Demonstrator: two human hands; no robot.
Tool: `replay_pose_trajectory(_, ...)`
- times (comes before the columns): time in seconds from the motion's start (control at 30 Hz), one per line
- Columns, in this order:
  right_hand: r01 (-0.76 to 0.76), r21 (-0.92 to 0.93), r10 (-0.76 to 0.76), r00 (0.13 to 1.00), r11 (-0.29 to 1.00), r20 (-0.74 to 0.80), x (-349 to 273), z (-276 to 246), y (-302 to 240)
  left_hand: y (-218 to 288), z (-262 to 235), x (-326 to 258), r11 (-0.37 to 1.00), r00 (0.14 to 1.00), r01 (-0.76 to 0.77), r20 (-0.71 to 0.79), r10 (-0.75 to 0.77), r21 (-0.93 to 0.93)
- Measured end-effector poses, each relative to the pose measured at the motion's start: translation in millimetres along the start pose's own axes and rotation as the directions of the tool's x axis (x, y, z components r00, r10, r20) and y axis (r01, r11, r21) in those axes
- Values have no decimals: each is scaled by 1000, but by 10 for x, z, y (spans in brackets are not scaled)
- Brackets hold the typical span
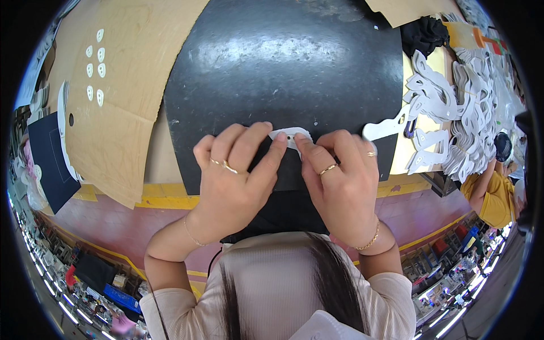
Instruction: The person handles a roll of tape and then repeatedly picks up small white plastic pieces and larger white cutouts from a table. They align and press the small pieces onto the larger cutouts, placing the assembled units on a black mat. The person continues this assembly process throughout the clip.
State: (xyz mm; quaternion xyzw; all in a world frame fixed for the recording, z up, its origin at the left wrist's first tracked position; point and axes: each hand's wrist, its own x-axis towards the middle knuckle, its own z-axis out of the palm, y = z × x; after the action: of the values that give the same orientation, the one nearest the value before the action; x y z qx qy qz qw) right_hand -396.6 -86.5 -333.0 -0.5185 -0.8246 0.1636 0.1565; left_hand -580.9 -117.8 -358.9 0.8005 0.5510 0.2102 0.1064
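Observation:
Near the front edge of the black mat (pixel 283 79), a small white cut piece (pixel 292 137) with little dark holes lies between my hands. The thumb and fingers of my left hand (pixel 235 164) press on its left end. My right hand (pixel 340 175) has its fingertips on the right end, with the other fingers curled. My fingertips cover part of the piece. Just right of my right hand, a longer white shaped piece (pixel 386 128) with a hole lies across the mat's edge.
Several small white oval pieces (pixel 101 55) lie in two columns on the brown cardboard (pixel 130 96) at left. Stacks of white cut-out parts (pixel 470 113) crowd the right side, near a bunched black cloth (pixel 424 35). A person in a yellow top (pixel 492 195) is at far right.

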Motion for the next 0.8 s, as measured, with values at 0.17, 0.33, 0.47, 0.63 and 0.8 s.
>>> replay_pose_trajectory(0.17, 101, -146, -108, 993, 984, -42, -53, 21, 21, 22, 11, -86, 992, 993, -100, 64, 95, 82)
replay_pose_trajectory(0.33, 132, -36, -131, 991, 991, 27, -50, -46, 120, -6, -53, -105, 982, 987, -149, 71, 142, 117)
replay_pose_trajectory(0.47, 140, -44, -137, 988, 989, 69, -66, -89, 121, 14, -41, -88, 969, 985, -172, 53, 165, 177)
replay_pose_trajectory(0.63, 144, -72, -137, 985, 987, 104, -127, -134, 109, 80, -75, -38, 922, 971, -239, 87, 223, 304)
replay_pose_trajectory(0.8, 197, -150, -175, 973, 969, 148, -229, -164, 117, 39, -73, -31, 933, 969, -248, 76, 236, 262)
